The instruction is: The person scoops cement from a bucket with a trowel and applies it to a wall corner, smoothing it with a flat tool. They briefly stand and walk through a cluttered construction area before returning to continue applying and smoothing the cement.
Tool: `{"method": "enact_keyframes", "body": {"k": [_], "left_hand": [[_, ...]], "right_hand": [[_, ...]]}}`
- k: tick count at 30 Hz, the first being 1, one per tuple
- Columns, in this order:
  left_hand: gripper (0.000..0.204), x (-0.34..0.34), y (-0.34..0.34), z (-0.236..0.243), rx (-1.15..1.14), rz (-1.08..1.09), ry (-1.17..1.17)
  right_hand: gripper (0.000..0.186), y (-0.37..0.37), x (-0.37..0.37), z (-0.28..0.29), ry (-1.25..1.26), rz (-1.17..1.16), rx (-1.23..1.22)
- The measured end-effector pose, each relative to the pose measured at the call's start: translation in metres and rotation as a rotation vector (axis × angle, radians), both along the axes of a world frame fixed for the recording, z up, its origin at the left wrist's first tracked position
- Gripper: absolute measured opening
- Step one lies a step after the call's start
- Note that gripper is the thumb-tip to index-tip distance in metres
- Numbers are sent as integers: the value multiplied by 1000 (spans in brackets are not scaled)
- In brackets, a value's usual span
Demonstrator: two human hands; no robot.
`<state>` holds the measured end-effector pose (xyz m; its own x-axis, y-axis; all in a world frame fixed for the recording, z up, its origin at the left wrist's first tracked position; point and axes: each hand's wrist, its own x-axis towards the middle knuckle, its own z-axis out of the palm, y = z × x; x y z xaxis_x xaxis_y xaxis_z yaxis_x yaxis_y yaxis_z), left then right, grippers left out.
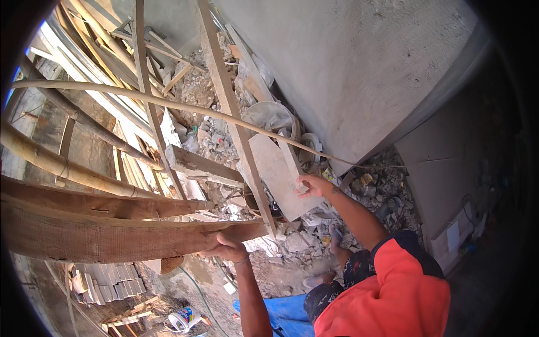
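My left hand (229, 248) is at the lower edge of a thick, rough-sawn wooden plank (112, 238), close to its right end. The thumb lies against the plank's face, and the other fingers are partly hidden. My right hand (314, 186) is raised with its fingers apart and nothing visible in them. Behind it, a pale flat board (275, 168) leans over the rubble; I cannot tell if the fingers touch it. A slanting wooden post (224, 95) passes by the plank's right end. Above the plank runs a second, narrower plank (101, 199).
Broken rubble (208, 129) lies along a grey wall (348, 67). A thin bent pole (185, 106) crosses the view, with thick bamboo poles (73, 168) at left. Below are stacked blocks (109, 283), a white bucket (182, 319), a green hose (197, 289) and a blue sheet (286, 312).
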<state>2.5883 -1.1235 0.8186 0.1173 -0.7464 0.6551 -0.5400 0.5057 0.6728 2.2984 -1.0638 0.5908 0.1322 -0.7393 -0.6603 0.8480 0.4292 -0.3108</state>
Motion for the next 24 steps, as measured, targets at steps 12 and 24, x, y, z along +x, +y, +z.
{"method": "enact_keyframes", "body": {"k": [12, 24], "left_hand": [[91, 7, -4, -11, 11, 44, -17], [95, 10, 1, -7, 79, 4, 35]], "right_hand": [[62, 17, 22, 6, 733, 165, -25], [55, -92, 38, 83, 15, -374, -445]]}}
